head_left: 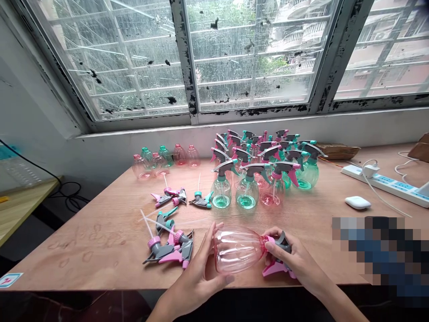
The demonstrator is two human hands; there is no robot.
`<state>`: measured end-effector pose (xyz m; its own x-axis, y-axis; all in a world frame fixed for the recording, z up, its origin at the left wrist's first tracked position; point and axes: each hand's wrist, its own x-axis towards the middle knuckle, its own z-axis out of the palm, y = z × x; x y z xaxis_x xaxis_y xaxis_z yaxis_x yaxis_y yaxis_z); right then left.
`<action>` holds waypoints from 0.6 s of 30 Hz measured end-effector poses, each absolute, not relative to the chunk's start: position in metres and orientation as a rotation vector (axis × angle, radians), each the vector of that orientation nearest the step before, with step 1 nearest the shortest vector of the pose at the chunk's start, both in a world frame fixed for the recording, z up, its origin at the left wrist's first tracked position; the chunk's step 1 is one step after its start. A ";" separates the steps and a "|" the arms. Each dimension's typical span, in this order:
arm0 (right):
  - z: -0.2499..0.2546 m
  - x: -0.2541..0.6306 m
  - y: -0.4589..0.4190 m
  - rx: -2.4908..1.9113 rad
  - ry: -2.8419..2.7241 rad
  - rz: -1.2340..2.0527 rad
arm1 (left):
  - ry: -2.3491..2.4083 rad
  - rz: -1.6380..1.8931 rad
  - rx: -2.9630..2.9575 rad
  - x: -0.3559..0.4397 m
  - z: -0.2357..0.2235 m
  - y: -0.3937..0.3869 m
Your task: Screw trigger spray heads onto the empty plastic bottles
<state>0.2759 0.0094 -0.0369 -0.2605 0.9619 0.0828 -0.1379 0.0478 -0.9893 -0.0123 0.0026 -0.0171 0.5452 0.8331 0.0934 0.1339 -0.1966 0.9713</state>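
A clear pink bottle (pixel 238 250) lies sideways between my hands above the table's front edge. My left hand (pixel 204 268) is wrapped round its base end. At the neck, my right hand (pixel 284 255) grips a pink and grey spray head (pixel 279 267), its pink collar against the bottle's mouth. Left of my left hand lie several loose spray heads, pink ones (pixel 172 248) in front and a green one (pixel 165 220) just behind. Farther back are another pink pile (pixel 170 196) and a single green spray head (pixel 201 200), with dip tubes sticking out.
Headless pink and green bottles (pixel 161 163) stand at the back left. Several bottles with spray heads (pixel 248 192) crowd the back middle. On the right are a white power strip (pixel 389 183), a white earbud case (pixel 358 203) and a cable. A window (pixel 251 58) rises behind the table (pixel 110 250).
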 end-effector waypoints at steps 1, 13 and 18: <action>-0.037 0.276 0.009 -0.928 -1.340 1.404 | 0.814 0.794 1.681 -0.012 -0.017 0.003; -0.034 0.275 0.008 -0.899 -1.301 1.422 | 0.871 0.786 1.699 -0.013 -0.015 0.001; -0.034 0.274 0.007 -0.887 -1.278 1.425 | 0.827 0.796 1.676 -0.013 -0.015 0.003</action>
<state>0.2745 0.0070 -0.0337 -0.2455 0.9652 0.0903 -0.1943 0.0422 -0.9800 -0.0132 0.0029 -0.0152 0.5389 0.8361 0.1023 0.1339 -0.2049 0.9696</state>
